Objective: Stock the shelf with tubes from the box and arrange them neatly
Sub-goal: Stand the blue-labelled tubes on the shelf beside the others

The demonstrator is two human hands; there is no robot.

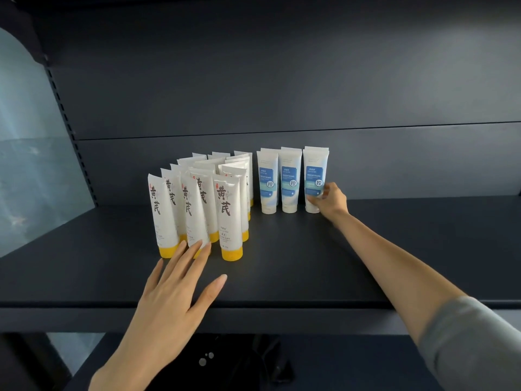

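Several white tubes with yellow caps point(229, 213) stand cap-down in rows on the dark shelf point(296, 266), left of centre. To their right stand three white-and-blue tubes; more stand behind them. My right hand point(329, 200) grips the lower part of the rightmost blue tube point(315, 179). My left hand point(174, 286) is spread flat with straight fingers, fingertips at the yellow caps of the front-row tubes. The box is not in view.
The shelf's front edge point(253, 309) runs across the lower frame. A dark back panel point(282, 94) rises behind the tubes. A perforated upright point(70, 125) and a glass pane point(25, 136) stand at the left. Bare shelf surface lies right of the blue tubes.
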